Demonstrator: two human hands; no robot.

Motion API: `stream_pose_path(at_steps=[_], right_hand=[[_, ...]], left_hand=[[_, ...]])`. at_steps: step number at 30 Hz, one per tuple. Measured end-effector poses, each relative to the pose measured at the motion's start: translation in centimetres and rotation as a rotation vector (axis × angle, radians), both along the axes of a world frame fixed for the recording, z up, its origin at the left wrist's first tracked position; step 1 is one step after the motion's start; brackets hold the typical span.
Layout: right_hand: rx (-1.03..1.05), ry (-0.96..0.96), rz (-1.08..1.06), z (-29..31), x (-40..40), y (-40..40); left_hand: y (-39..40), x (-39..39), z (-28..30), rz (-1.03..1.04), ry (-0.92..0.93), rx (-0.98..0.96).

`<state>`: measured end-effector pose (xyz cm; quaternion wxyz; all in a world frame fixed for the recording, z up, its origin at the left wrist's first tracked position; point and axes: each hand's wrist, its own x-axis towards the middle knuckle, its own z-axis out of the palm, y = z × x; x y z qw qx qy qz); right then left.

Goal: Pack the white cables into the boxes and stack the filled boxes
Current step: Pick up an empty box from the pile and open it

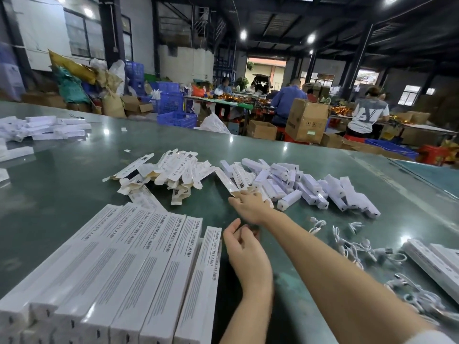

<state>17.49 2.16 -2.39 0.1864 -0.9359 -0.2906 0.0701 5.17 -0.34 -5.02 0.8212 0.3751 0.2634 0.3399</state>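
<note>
An unfilled box (233, 184) is touched by the right hand (250, 204); the left hand (244, 249) is loosely curled, holding nothing. Filled boxes (323, 192) are piled far right, unstacked; white cables (360, 247) remain near right on the table (74, 175).

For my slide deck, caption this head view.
Right hand reaches for a flat box on the table; left hand waits; cables lie beside.

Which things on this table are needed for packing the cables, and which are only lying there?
For the job:
- white cables
- flat open boxes
- small filled boxes
- right hand, reaching to an open box
- left hand

Lying about:
- long lamp boxes
- far box pile
</note>
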Motion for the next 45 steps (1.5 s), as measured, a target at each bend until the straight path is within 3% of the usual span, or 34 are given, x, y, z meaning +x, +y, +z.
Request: stream_pose_path(at_steps=[7,10,13,19,23,26,34,45], right_hand=[[0.502,-0.028,0.01,0.3,-6.1,-6.6],[0.652,-0.038,0.029,0.5,-9.6,-10.7],[0.754,-0.068,0.033,0.2,-12.6,-13.7],[0.652,-0.371,-0.032,-1.8,-15.1,-15.3],[0.615,-0.504,-0.032,-1.3,-15.0,-14.9],[0.627,-0.479,-0.064,-1.3,-14.4,-15.7],[0.802,-0.469,-0.071,-1.7,-12.6,-16.9],[0.946,-0.44,-0.133,-1.7,-12.5,-17.2]], left_hand=[[0.2,-0.3,0.6,-0.152,-0.015,-0.072],[0.1,-0.7,1.4,-0.305,-0.039,-0.19],[-0.2,-1.1,1.9,-0.445,-0.008,-0.174],[-0.6,-2.0,2.1,-0.652,0.084,0.007],[-0.5,-2.1,2.2,-0.772,0.013,-0.041],[-0.7,-2.3,2.5,-0.836,-0.07,-0.136],[-0.7,-1.6,2.2,-0.702,-0.198,-0.101],[-1.5,-2.1,2.4,-0.735,-0.305,-0.185]])
